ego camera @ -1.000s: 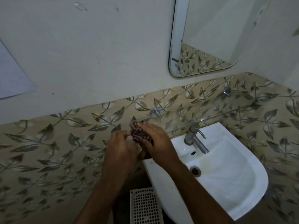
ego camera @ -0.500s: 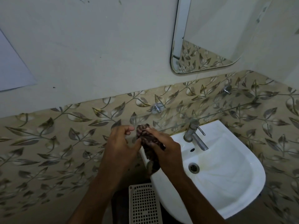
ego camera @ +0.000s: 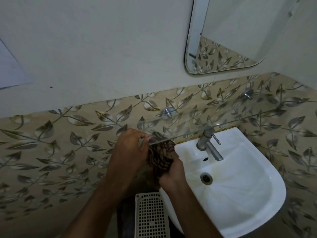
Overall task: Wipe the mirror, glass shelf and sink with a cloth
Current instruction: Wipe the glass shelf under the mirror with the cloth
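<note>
Centre frame: my left hand (ego camera: 130, 152) is pinching the top of the dark patterned cloth (ego camera: 161, 158) at the left end of the glass shelf (ego camera: 223, 125), while my right hand (ego camera: 173, 176) is gripping its lower end beside the white sink (ego camera: 240, 177). Judging it best to be keeping the cloth bunched firm and drawing it rightward along the shelf edge under even, light pressure, well short of the tap (ego camera: 208, 145).
</note>
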Motion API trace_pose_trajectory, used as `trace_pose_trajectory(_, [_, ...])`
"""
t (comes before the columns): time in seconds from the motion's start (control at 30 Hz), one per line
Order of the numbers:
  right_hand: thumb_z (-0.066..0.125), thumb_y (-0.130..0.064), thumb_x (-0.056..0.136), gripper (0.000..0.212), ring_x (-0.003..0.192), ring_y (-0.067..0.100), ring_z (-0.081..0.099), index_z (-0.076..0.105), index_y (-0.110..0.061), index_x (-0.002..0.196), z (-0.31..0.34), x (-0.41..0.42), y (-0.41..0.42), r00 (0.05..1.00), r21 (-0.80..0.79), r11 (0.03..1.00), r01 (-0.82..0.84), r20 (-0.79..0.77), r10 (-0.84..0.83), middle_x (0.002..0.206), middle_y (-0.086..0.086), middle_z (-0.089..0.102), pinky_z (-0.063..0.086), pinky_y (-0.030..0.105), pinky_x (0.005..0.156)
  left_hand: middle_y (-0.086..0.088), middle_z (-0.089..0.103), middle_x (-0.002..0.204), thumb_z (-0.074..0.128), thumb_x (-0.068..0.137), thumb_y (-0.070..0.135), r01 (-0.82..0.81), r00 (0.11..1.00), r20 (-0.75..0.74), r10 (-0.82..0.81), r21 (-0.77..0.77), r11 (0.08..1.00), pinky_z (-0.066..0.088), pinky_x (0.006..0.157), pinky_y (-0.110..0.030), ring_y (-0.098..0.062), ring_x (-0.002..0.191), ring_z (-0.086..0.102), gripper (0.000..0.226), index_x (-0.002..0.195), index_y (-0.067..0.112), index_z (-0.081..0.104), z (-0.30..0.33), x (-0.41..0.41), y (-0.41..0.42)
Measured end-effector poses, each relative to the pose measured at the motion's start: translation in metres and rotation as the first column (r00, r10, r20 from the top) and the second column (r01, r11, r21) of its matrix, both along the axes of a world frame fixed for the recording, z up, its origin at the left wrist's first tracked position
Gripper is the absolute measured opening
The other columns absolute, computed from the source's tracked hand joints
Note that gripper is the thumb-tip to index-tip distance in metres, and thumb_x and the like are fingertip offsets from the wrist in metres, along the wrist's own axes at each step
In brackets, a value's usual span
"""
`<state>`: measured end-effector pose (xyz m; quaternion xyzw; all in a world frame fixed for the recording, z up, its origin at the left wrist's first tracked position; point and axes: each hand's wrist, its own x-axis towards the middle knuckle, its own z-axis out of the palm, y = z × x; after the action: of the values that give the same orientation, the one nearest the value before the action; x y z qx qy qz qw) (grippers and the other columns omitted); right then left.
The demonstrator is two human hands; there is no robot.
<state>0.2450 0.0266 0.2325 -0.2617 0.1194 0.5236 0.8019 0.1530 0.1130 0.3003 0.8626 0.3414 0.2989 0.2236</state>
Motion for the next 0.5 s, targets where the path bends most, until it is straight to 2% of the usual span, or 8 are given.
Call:
trace_pose_trajectory(0.07, [0.045,-0.029,0.101,0.045,0.117,0.037,0.059,0.058,-0.003,0.136,0.013,0.004,0.023,0.992,0.063,0.991,-0.121,-0.027,0.123,0.139,0.02,0.057,0.049,0.048,0.1,-0.004,0.069,0.099,0.06,0.097,0.023,0.012,0.998,-0.054,-0.01,0.031,0.999,0.048,0.09,-0.04,-0.022,0.097,0.06,0.02,0.102,0.013,0.076,0.0,0.002,0.001])
trace_pose_trajectory(0.13, [0.044,-0.029,0.102,0.048,0.119,0.037,0.056,0.054,0.001,0.137,0.021,0.01,0.044,0.983,0.14,0.978,-0.152,-0.083,0.165,0.14,0.024,0.054,0.061,0.045,0.083,-0.003,0.068,0.097,0.059,0.097,0.029,0.027,0.996,-0.086,-0.024,0.033,0.999,0.048,0.088,-0.041,-0.02,0.095,0.058,0.023,0.1,0.015,0.078,0.001,0.003,0.001])
trace_pose_trajectory(0.23, [0.047,-0.028,0.1,0.047,0.114,0.039,0.056,0.056,0.006,0.131,0.026,0.018,0.057,0.972,0.204,0.973,-0.106,-0.183,0.144,0.13,0.03,0.058,0.063,0.041,0.063,-0.002,0.067,0.095,0.064,0.094,0.03,0.013,0.998,-0.069,-0.011,0.021,1.0,0.046,0.084,-0.033,-0.018,0.092,0.057,0.022,0.1,0.015,0.079,0.003,0.005,0.002])
trace_pose_trajectory(0.27, [0.05,-0.025,0.097,0.046,0.109,0.039,0.058,0.056,0.005,0.131,0.027,0.019,0.054,0.971,0.209,0.973,-0.095,-0.196,0.137,0.124,0.03,0.061,0.063,0.042,0.065,-0.002,0.067,0.097,0.066,0.093,0.029,-0.001,0.997,-0.071,0.003,0.025,1.0,0.044,0.083,-0.029,-0.018,0.093,0.057,0.022,0.102,0.014,0.078,0.004,0.005,0.003])
trace_pose_trajectory(0.3, [0.052,-0.022,0.093,0.048,0.108,0.038,0.059,0.055,0.004,0.133,0.025,0.019,0.047,0.973,0.212,0.973,-0.087,-0.193,0.129,0.122,0.03,0.062,0.061,0.044,0.075,-0.003,0.067,0.099,0.068,0.091,0.029,-0.016,0.997,-0.081,0.018,0.034,0.999,0.04,0.083,-0.026,-0.018,0.094,0.057,0.022,0.104,0.013,0.078,0.004,0.005,0.004])
trace_pose_trajectory(0.37, [0.049,-0.02,0.095,0.051,0.117,0.039,0.056,0.051,0.001,0.141,0.013,0.018,0.03,0.98,0.231,0.971,-0.062,-0.17,0.103,0.138,0.027,0.055,0.047,0.046,0.104,-0.003,0.066,0.102,0.072,0.088,0.029,-0.037,0.994,-0.104,0.041,0.042,0.998,0.038,0.084,-0.023,-0.017,0.097,0.057,0.024,0.106,0.014,0.077,0.003,0.006,0.007])
trace_pose_trajectory(0.4, [0.045,-0.022,0.097,0.05,0.122,0.038,0.053,0.049,-0.001,0.142,0.005,0.018,0.023,0.982,0.245,0.968,-0.054,-0.163,0.096,0.144,0.024,0.05,0.038,0.046,0.112,-0.003,0.067,0.103,0.074,0.086,0.029,-0.043,0.993,-0.105,0.047,0.037,0.998,0.039,0.085,-0.023,-0.018,0.099,0.058,0.026,0.107,0.014,0.077,0.002,0.007,0.008])
trace_pose_trajectory(0.5, [0.04,-0.019,0.097,0.047,0.124,0.038,0.052,0.055,0.001,0.137,-0.005,0.011,0.012,0.982,0.231,0.968,-0.098,-0.134,0.131,0.141,0.023,0.052,0.03,0.047,0.118,-0.001,0.067,0.105,0.077,0.084,0.031,-0.058,0.994,-0.089,0.059,0.014,0.998,0.04,0.088,-0.023,-0.017,0.1,0.058,0.03,0.11,0.017,0.075,-0.002,0.011,0.01])
